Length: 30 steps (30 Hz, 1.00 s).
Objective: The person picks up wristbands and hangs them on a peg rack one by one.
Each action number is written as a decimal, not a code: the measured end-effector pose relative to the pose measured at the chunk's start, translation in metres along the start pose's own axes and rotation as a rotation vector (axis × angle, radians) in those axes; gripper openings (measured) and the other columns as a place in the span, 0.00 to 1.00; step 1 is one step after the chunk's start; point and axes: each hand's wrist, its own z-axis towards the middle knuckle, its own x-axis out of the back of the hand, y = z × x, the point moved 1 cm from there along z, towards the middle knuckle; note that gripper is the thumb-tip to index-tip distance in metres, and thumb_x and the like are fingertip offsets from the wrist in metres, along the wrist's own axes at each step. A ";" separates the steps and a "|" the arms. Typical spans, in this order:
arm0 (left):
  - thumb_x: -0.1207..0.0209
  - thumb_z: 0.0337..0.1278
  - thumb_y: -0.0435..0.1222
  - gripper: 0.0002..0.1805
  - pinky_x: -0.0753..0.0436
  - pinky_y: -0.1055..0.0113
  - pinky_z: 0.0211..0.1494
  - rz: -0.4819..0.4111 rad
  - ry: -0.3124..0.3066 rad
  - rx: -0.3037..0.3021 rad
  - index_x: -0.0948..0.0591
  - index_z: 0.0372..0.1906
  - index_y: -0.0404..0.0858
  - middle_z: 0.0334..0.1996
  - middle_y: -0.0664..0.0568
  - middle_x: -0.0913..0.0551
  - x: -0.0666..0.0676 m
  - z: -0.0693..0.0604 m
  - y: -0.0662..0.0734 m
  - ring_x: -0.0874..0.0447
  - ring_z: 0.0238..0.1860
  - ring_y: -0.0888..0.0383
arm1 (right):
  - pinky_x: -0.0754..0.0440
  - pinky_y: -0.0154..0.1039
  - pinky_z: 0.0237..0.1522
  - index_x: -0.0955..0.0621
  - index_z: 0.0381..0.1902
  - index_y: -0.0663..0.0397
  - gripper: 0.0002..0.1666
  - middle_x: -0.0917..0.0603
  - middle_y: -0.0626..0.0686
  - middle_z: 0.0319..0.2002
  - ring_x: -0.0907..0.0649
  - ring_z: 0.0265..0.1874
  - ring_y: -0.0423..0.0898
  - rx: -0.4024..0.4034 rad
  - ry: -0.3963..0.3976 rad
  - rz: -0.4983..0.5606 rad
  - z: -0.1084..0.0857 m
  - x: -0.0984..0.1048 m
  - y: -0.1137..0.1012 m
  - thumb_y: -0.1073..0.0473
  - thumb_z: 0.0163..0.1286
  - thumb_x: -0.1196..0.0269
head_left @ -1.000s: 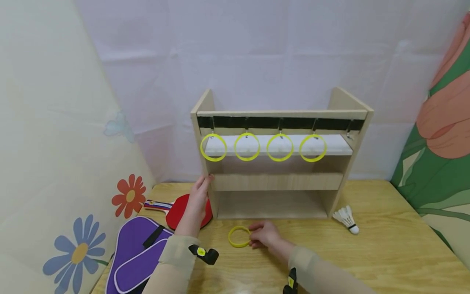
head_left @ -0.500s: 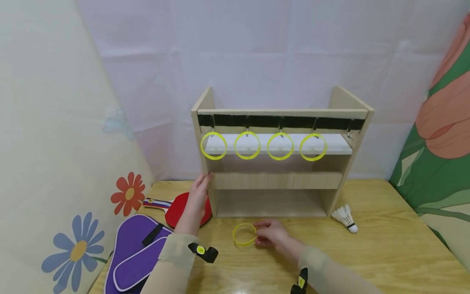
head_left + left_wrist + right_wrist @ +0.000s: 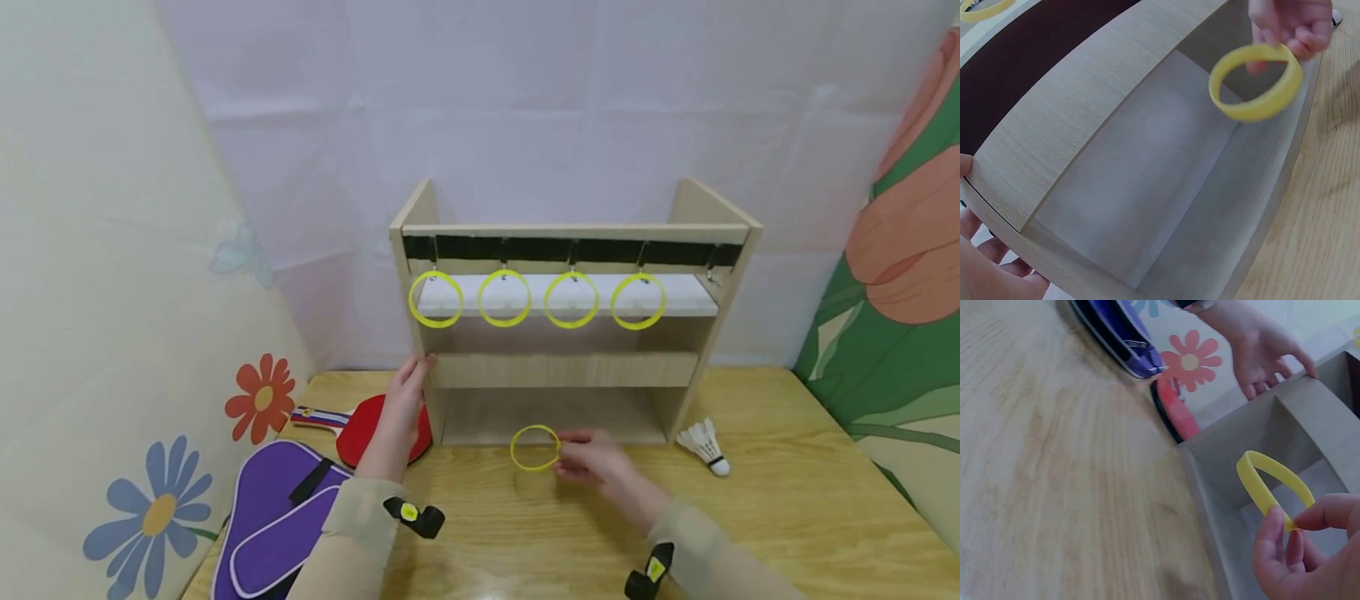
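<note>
A small wooden shelf rack (image 3: 570, 371) stands on the table. My left hand (image 3: 407, 398) holds its left side panel; in the left wrist view the thumb lies at the front edge and the other fingers along the outside. Between thumb and fingertips, my right hand (image 3: 600, 462) pinches a yellow wristband (image 3: 1259, 487). The band is raised off the tabletop, tilted, in front of the rack's bottom compartment. Several matching yellow wristbands hang from hooks along a black strip (image 3: 540, 249) on the rack's top front. The hook (image 3: 714, 273) at the far right holds no band.
A red table tennis bat (image 3: 363, 429) lies left of the rack, partly behind my left forearm. Nearer sits a purple bat case (image 3: 277, 492). A white shuttlecock (image 3: 705, 446) rests by the rack's right front corner on the wooden table (image 3: 810, 500).
My right hand has lifted the wristband off the table and carried it to the right and toward the rack, tilting it upward. My left hand has stayed on the side panel.
</note>
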 end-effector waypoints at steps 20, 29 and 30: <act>0.52 0.73 0.51 0.32 0.52 0.40 0.79 0.014 -0.001 0.013 0.41 0.77 0.52 0.78 0.48 0.47 0.001 0.000 -0.001 0.53 0.79 0.43 | 0.16 0.31 0.34 0.26 0.55 0.67 0.15 0.15 0.48 0.27 0.14 0.28 0.39 0.098 -0.009 0.132 -0.033 0.032 -0.066 0.70 0.72 0.47; 0.51 0.72 0.50 0.33 0.49 0.42 0.79 -0.007 0.000 -0.027 0.41 0.77 0.50 0.77 0.47 0.44 -0.001 -0.002 0.000 0.50 0.78 0.43 | 0.14 0.32 0.38 0.21 0.45 0.57 0.10 0.13 0.48 0.30 0.13 0.31 0.40 0.160 -0.033 0.202 -0.050 0.045 -0.090 0.71 0.72 0.47; 0.51 0.72 0.50 0.33 0.49 0.42 0.79 -0.007 -0.001 -0.027 0.41 0.77 0.50 0.77 0.47 0.44 -0.002 -0.002 0.001 0.50 0.78 0.43 | 0.14 0.32 0.38 0.21 0.44 0.56 0.11 0.13 0.48 0.30 0.13 0.31 0.40 0.174 -0.037 0.214 -0.052 0.046 -0.093 0.71 0.72 0.47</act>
